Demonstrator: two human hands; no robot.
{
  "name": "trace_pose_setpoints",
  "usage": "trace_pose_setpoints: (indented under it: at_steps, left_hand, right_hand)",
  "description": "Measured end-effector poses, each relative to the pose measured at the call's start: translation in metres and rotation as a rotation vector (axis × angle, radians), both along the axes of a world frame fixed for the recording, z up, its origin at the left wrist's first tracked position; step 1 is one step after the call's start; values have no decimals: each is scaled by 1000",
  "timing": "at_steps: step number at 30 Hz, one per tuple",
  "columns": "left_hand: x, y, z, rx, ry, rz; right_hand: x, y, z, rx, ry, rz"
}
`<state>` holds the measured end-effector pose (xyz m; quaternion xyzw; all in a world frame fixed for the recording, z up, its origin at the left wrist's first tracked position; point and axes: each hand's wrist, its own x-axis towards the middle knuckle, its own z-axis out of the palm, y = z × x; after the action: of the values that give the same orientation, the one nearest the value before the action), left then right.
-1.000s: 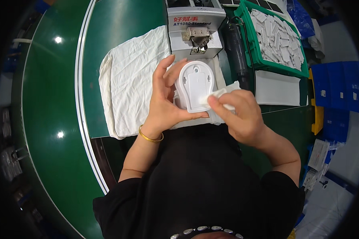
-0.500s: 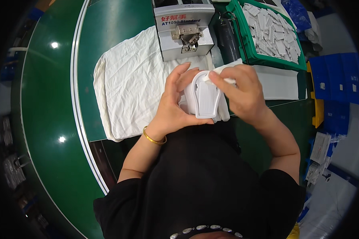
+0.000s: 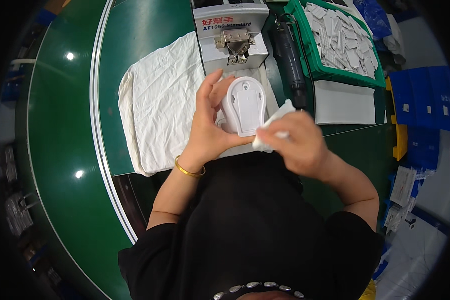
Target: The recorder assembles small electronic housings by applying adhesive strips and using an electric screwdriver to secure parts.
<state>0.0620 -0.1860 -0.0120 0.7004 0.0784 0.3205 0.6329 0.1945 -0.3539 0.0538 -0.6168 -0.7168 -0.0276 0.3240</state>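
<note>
My left hand (image 3: 207, 122) grips a white plastic housing (image 3: 245, 107), rounded at its far end, with a recessed panel facing up. The thumb lies along its near edge and the fingers wrap its left side. At the housing's near right corner, my right hand (image 3: 300, 145) pinches a crumpled white cloth (image 3: 279, 117). That hand is slightly blurred by motion. Beneath both hands a larger white cloth (image 3: 160, 105) covers part of the green table.
A grey screw-feeding machine (image 3: 232, 37) stands just beyond my hands. To its right lies a black electric screwdriver (image 3: 289, 55). A green crate (image 3: 380, 70) of small white plastic pieces sits at the far right, with a white tray (image 3: 345, 103) before it. Blue bins (image 3: 420, 97) are farther right.
My right hand has moved with its cloth from the housing's far rounded end down to its near right corner. My left hand and the housing have shifted slightly left and away.
</note>
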Motion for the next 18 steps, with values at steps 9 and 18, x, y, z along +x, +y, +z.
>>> trace_pose_setpoints:
  at_steps: [9, 18]
  left_hand:
    - [3, -3, 1, 167, 37, 41]
    - [5, -11, 10, 122, 0, -18]
  right_hand:
    - [1, 9, 1, 25, -16, -63]
    - [-3, 18, 6, 83, 26, -81]
